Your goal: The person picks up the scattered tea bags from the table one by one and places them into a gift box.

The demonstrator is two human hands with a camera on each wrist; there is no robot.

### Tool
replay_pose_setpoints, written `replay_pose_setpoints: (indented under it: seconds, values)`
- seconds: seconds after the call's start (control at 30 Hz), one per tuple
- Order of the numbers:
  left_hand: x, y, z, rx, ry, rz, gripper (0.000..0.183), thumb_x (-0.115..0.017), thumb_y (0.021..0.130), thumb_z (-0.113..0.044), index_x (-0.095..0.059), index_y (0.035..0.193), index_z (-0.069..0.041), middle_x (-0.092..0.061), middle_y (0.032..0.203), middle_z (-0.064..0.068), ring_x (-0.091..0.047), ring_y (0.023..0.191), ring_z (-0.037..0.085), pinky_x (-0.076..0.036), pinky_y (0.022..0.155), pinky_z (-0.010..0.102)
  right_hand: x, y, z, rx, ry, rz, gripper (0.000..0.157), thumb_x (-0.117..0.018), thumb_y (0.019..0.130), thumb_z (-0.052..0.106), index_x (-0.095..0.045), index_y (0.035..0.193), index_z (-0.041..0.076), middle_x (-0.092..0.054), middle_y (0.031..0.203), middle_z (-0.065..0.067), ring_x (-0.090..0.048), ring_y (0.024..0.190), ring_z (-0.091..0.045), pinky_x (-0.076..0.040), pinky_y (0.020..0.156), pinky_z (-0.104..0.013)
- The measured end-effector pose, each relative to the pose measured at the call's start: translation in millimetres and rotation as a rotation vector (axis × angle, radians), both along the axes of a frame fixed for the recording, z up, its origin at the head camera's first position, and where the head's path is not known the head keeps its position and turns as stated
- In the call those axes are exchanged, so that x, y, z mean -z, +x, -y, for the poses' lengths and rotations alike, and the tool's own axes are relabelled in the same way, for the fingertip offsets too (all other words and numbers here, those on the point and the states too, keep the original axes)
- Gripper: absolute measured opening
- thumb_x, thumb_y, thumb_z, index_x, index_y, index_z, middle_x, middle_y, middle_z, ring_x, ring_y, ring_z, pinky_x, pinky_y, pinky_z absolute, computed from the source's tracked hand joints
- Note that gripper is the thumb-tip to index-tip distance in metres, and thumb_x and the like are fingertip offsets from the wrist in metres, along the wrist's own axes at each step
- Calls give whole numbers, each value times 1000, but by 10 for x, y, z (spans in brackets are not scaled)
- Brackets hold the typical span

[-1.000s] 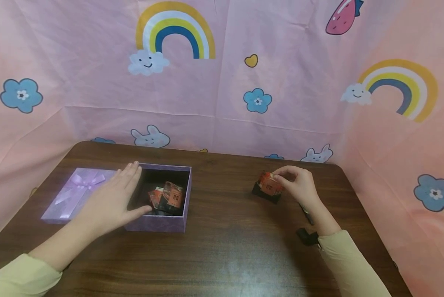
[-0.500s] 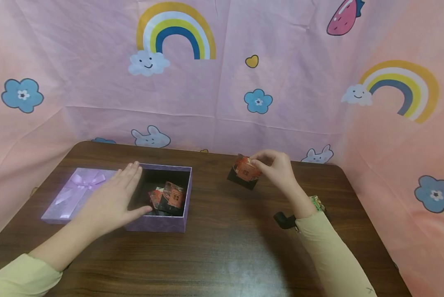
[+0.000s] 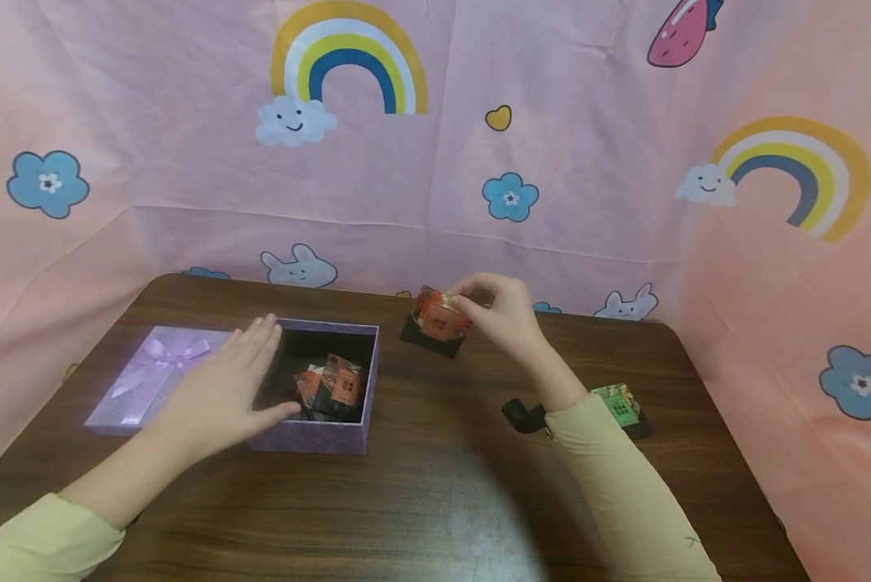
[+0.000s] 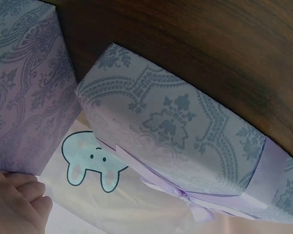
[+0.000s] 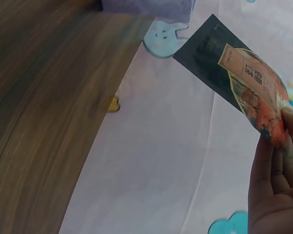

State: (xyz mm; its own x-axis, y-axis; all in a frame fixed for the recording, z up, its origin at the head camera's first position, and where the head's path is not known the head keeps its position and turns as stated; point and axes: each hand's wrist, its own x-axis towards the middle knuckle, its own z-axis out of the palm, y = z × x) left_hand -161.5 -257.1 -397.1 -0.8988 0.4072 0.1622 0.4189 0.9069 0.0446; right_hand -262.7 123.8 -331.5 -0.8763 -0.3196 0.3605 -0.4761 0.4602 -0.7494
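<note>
My right hand (image 3: 506, 322) pinches a small flat sachet (image 3: 438, 322) by its upper corner, thumb and fingers meeting on it. Black with a red-orange printed panel, the sachet (image 5: 246, 78) tilts in the right wrist view. It is held above the far side of the table, right of a lidless purple box (image 3: 311, 438). Fingers straight, my left hand (image 3: 220, 392) lies against the left side of that box and partly hides it. Several similar sachets (image 3: 339, 388) lie inside the box. In the left wrist view, fingertips (image 4: 34, 195) show beside the box's patterned wall (image 4: 27, 92).
The purple lid (image 3: 144, 376) with a ribbon bow lies left of the box, partly behind the left hand. A green-printed sachet (image 3: 620, 408) lies on the brown table (image 3: 406, 501), partly behind the right sleeve. Patterned pink cloth (image 3: 435, 178) surrounds the table's back and sides.
My right hand has carried the red-orange sachet leftward and up toward the box. The green-printed sachet has come into view from behind the arm. My left hand has stayed in place.
</note>
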Motion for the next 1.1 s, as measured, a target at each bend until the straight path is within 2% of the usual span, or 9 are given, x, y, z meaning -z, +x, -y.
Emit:
replay_pose_setpoints:
  seconds: [0.33,0.5,0.67,1.1]
  values:
    - [-2,-5,-4,-1,-8,2,113,-63,94,-71,-27,162,12,-22,172,32,-29,159,50,-28,131,61,-76,-1,395,-83,-21,-9,6,-78,97,9,-81,99,6,-82,96,-10,-76,89,-21,-64,77,-28]
    - [-13,-2,-9,-3,-11,7,113,-63,94,-70,-27,162,12,-22,172,32,-29,159,50,-31,129,62,-91,16,580,-121,-38,-21,6,-77,97,8,-81,99,5,-82,94,-10,-74,85,-17,-61,75,-23]
    - [-21,4,-8,-6,-14,16,113,-63,94,-71,-27,162,12,-22,172,33,-29,159,50,-31,129,63,-92,58,758,-159,-73,6,6,-77,96,7,-81,100,4,-81,95,-11,-73,79,-13,-58,70,-18]
    - [-16,6,-8,-13,-4,16,113,-63,94,-71,-27,163,11,-24,172,32,-30,158,50,-30,129,63,98,161,1122,-259,-79,53,5,-76,98,7,-79,101,5,-81,98,-10,-72,80,-9,-59,70,-17]
